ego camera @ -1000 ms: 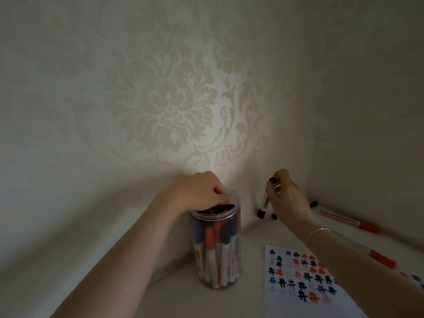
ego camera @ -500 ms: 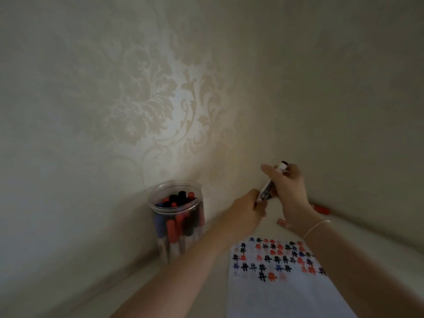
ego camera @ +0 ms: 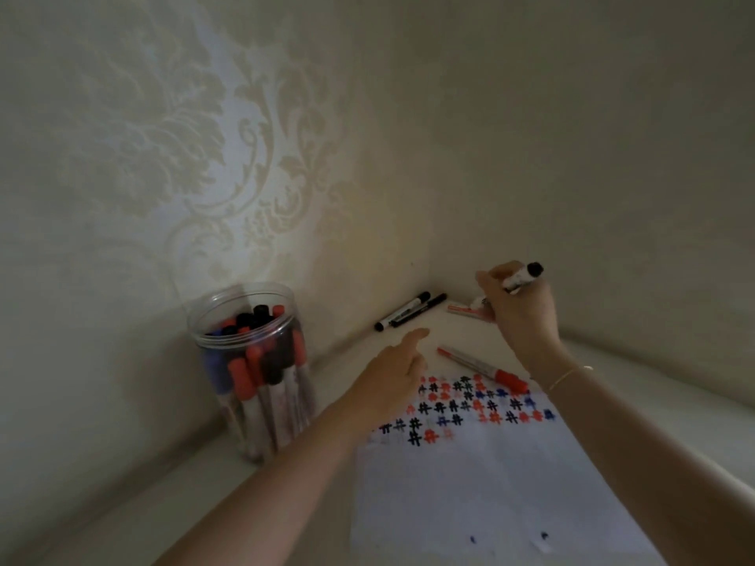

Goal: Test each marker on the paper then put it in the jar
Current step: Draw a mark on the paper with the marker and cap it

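Right hand (ego camera: 521, 312) raised at about 2 o'clock of the frame, over the far corner of the surface (ego camera: 637, 406); grip pinches a black marker (ego camera: 525, 276), fingers curled round its barrel, black end sticking out up and right past the knuckles. Cannot tell whether that end is a cap or a bare tip. Thin bracelet (ego camera: 566, 377) on the right wrist.

Left hand (ego camera: 394, 375) near frame center, at the far left corner of the paper (ego camera: 490, 492); grip spread loosely, holding nothing, index finger stretched toward 1 o'clock. Contact with the paper cannot be told.

Paper lies flat at 5 o'clock, its far part covered with rows of hash marks (ego camera: 461, 406) in black, red and blue; two small dark dots near its near edge.

Clear jar (ego camera: 251, 369) stands upright at 9 o'clock of the paper, against the patterned wall (ego camera: 171, 157), lid off, packed with markers standing on end, red, blue and black caps up.

Loose markers on the surface: a red-capped marker (ego camera: 482, 367) lies angled just beyond the paper's far edge, its cap end touching or overlapping that edge; two black markers (ego camera: 408, 312) lie side by side at 12 o'clock of the left hand, close to the wall; another red marker (ego camera: 465, 309) lies partly hidden behind the right hand.
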A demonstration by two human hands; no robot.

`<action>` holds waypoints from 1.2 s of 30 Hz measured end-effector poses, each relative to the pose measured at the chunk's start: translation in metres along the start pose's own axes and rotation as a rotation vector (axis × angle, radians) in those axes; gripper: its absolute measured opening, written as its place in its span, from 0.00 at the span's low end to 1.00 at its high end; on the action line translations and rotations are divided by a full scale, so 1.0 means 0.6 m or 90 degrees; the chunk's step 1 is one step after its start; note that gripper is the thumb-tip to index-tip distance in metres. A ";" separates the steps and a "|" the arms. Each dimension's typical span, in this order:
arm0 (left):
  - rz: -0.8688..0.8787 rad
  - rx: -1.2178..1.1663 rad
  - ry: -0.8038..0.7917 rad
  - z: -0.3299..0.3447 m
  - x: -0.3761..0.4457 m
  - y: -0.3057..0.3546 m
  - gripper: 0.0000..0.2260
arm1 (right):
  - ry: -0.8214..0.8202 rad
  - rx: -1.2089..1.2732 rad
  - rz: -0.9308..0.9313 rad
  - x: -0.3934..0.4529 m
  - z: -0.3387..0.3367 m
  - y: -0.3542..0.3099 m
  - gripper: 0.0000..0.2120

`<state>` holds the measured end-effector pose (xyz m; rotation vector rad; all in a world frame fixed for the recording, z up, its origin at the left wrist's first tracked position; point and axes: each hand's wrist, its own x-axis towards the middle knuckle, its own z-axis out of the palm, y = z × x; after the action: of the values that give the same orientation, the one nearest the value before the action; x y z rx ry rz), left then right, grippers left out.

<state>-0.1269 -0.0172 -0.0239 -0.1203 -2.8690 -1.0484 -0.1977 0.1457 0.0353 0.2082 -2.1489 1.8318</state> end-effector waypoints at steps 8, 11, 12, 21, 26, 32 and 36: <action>0.136 0.059 0.093 0.046 -0.011 -0.038 0.14 | -0.372 -0.761 -0.181 -0.026 -0.004 0.109 0.15; 0.172 0.058 0.079 0.048 -0.011 -0.045 0.13 | -0.366 -0.729 -0.234 -0.020 0.009 0.114 0.14; 0.188 0.065 0.082 0.048 -0.011 -0.046 0.12 | -0.385 -0.686 -0.246 -0.017 0.017 0.113 0.14; 0.228 0.152 0.149 0.044 -0.023 -0.050 0.11 | -0.359 -0.427 -0.290 0.000 0.050 0.119 0.16; 0.216 0.143 0.137 0.050 -0.021 -0.048 0.10 | -0.177 0.005 0.010 -0.023 0.011 0.072 0.09; 0.167 0.088 0.088 0.051 -0.013 -0.057 0.11 | -0.186 0.252 0.224 -0.076 -0.020 0.084 0.08; 0.142 0.063 0.064 0.048 -0.006 -0.061 0.09 | -0.178 0.223 0.246 -0.106 -0.003 0.097 0.13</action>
<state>-0.1285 -0.0265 -0.0694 -0.3606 -2.7328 -0.8451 -0.1555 0.1517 -0.0396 0.1385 -2.1420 2.5345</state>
